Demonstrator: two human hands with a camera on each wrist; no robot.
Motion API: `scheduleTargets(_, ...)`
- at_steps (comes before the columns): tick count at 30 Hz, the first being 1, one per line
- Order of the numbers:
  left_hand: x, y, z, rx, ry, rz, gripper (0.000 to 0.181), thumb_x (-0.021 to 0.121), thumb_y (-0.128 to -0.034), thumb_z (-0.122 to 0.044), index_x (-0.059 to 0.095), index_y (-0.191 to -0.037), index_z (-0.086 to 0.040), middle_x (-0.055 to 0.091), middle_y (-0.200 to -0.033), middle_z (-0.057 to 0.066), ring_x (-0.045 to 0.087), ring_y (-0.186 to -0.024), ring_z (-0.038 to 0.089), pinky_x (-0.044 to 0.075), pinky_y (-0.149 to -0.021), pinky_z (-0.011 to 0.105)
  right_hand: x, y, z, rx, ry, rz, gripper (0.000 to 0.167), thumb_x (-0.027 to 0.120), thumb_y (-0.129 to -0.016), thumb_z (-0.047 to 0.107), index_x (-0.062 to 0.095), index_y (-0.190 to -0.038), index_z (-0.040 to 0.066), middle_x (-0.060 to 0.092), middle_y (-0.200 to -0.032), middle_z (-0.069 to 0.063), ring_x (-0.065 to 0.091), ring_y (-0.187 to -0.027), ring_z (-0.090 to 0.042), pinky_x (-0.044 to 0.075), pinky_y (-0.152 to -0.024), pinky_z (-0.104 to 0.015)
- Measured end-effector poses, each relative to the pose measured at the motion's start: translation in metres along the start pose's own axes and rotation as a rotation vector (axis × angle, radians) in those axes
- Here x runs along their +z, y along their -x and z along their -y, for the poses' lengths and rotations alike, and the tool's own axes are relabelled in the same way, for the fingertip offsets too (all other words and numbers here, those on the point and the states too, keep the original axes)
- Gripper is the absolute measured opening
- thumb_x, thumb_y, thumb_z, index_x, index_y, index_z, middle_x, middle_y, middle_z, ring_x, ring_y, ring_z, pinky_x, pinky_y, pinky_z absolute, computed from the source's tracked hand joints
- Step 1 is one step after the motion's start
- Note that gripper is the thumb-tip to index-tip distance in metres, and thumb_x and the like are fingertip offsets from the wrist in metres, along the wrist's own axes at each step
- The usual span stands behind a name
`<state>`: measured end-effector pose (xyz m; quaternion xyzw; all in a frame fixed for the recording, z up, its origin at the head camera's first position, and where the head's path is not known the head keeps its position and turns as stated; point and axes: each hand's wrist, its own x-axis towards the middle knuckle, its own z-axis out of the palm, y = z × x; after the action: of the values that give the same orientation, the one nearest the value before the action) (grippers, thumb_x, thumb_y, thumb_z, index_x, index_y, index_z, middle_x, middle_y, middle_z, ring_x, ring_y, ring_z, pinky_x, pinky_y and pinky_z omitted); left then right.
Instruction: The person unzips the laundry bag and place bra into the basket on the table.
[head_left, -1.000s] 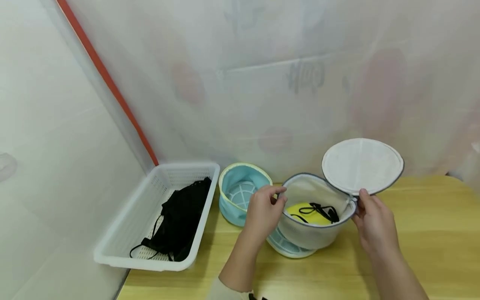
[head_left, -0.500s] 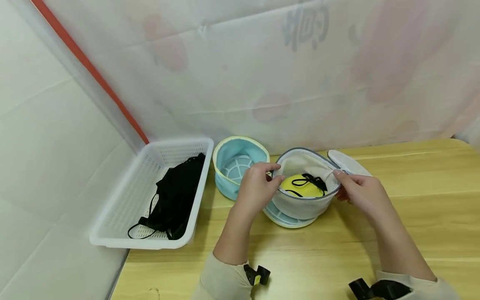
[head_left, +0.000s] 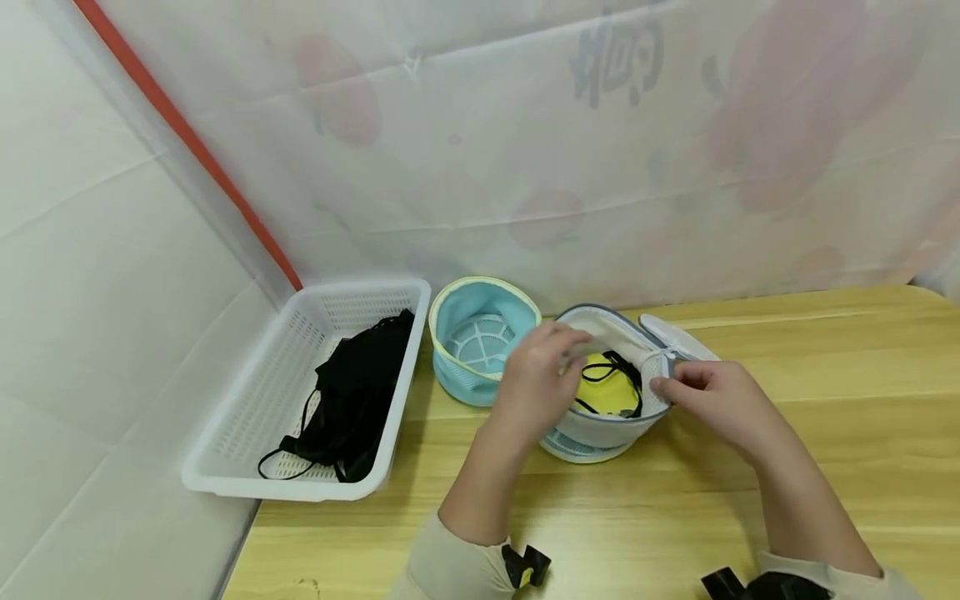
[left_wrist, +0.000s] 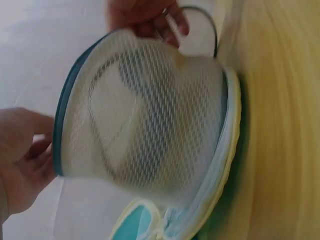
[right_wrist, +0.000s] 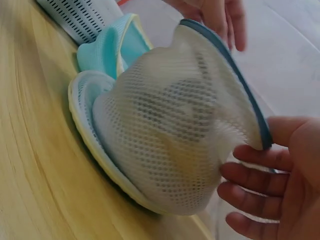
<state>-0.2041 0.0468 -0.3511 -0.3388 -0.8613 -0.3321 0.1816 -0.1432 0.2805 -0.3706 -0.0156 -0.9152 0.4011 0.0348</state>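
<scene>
A round white mesh laundry bag [head_left: 611,429] with a blue-grey rim stands uncovered on the table. Its round lid [head_left: 678,335] hangs back at the right. Inside lies a yellow item [head_left: 617,393] with black cords [head_left: 628,368]; its kind is unclear. My right hand [head_left: 723,404] pinches the bag's rim at the right, by the lid's hinge. Over the left side of the opening is my left hand [head_left: 540,375], its fingers loosely bent and blurred, with nothing seen between them. Under the bag lies a flat pale-blue mesh piece [right_wrist: 90,92] with a yellow edge.
To the left of the bag stands an open light-blue mesh bag [head_left: 461,387] with yellow trim. A white perforated basket [head_left: 232,417] farther left holds a black garment [head_left: 360,400] with straps. A printed sheet [head_left: 465,167] hangs behind the wooden table [head_left: 637,525].
The lid has tipped down behind the bag at the right. My right hand has moved from the lid to the rim; my left hand has left the left rim, moving right over the opening.
</scene>
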Motion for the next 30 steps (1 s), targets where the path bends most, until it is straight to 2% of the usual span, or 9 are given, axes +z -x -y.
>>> scheduleTargets(2,0.006,0.002,-0.005,0.003,-0.022,0.144,0.032,0.073,-0.0879,-0.011,0.07,-0.12,-0.014,0.066,-0.119,-0.001,0.062,-0.109,0.012,0.051,-0.089,0.018,0.001,0.003,0.002,-0.023,0.008,0.026,0.042,0.063,-0.096,0.037,0.051,-0.07,0.006,0.031,-0.059,0.003,0.034,-0.056,-0.012,0.028,-0.048,-0.03)
scheduleTargets(5,0.017,0.006,-0.008,-0.057,-0.097,0.382,0.045,0.075,-0.0884,-0.023,0.063,-0.131,-0.015,0.061,-0.13,-0.002,0.058,-0.12,0.011,0.049,-0.098,0.021,0.002,0.006,0.006,-0.033,0.021,0.05,0.039,0.065,-0.095,0.035,0.053,-0.07,0.007,0.032,-0.06,0.003,0.035,-0.057,-0.011,0.029,-0.049,-0.029)
scheduleTargets(7,0.023,0.008,-0.008,-0.107,-0.141,0.486,0.055,0.075,-0.0875,-0.032,0.058,-0.137,-0.016,0.056,-0.137,-0.001,0.054,-0.125,0.012,0.046,-0.102,0.023,0.004,0.007,0.007,-0.04,0.033,0.064,0.039,0.065,-0.095,0.035,0.052,-0.07,0.009,0.032,-0.06,0.003,0.035,-0.058,-0.01,0.029,-0.049,-0.029)
scheduleTargets(8,0.025,0.009,-0.008,-0.125,-0.155,0.517,0.06,0.076,-0.0866,-0.035,0.055,-0.14,-0.017,0.054,-0.14,-0.001,0.052,-0.128,0.013,0.045,-0.104,0.024,0.004,0.007,0.007,-0.045,0.037,0.072,0.039,0.065,-0.095,0.035,0.051,-0.069,0.009,0.032,-0.06,0.003,0.035,-0.057,-0.01,0.029,-0.049,-0.029)
scheduleTargets(14,0.03,0.014,-0.005,-0.156,-0.224,0.582,0.075,0.072,-0.0823,-0.056,0.049,-0.144,-0.02,0.044,-0.15,0.006,0.048,-0.132,0.022,0.048,-0.103,0.031,0.009,0.005,0.008,-0.076,0.032,0.117,0.041,0.065,-0.094,0.035,0.048,-0.068,0.01,0.033,-0.059,0.004,0.034,-0.056,-0.009,0.03,-0.049,-0.028)
scheduleTargets(20,0.038,0.017,0.0,-0.143,-0.352,0.615,0.079,0.074,-0.0802,-0.057,0.044,-0.147,-0.027,0.051,-0.141,0.0,0.051,-0.127,0.022,0.048,-0.099,0.034,0.014,0.003,0.006,-0.087,0.036,0.138,0.037,0.067,-0.093,0.035,0.052,-0.068,0.012,0.038,-0.06,0.004,0.037,-0.056,-0.008,0.032,-0.049,-0.026)
scheduleTargets(24,0.045,0.023,0.001,-0.114,-0.38,0.632,0.07,0.074,-0.0824,-0.053,0.05,-0.142,-0.025,0.058,-0.133,-0.005,0.054,-0.121,0.02,0.05,-0.092,0.034,0.019,0.005,0.001,-0.087,0.033,0.156,0.036,0.068,-0.093,0.033,0.052,-0.067,0.013,0.039,-0.06,0.005,0.037,-0.057,-0.007,0.033,-0.049,-0.026)
scheduleTargets(27,0.048,0.024,0.0,-0.076,-0.379,0.626,0.051,0.075,-0.0839,-0.044,0.061,-0.129,-0.024,0.065,-0.118,-0.007,0.059,-0.104,0.018,0.051,-0.077,0.031,0.019,0.005,0.001,-0.093,0.037,0.154,0.035,0.068,-0.093,0.032,0.052,-0.067,0.013,0.038,-0.059,0.006,0.036,-0.057,-0.007,0.032,-0.049,-0.025)
scheduleTargets(30,0.05,0.022,-0.003,-0.057,-0.382,0.611,0.034,0.078,-0.0817,-0.035,0.067,-0.112,-0.025,0.065,-0.099,-0.007,0.056,-0.086,0.013,0.045,-0.064,0.028,0.017,0.005,0.002,-0.106,0.04,0.152,0.035,0.067,-0.093,0.031,0.053,-0.067,0.012,0.037,-0.059,0.006,0.035,-0.056,-0.006,0.03,-0.048,-0.025)
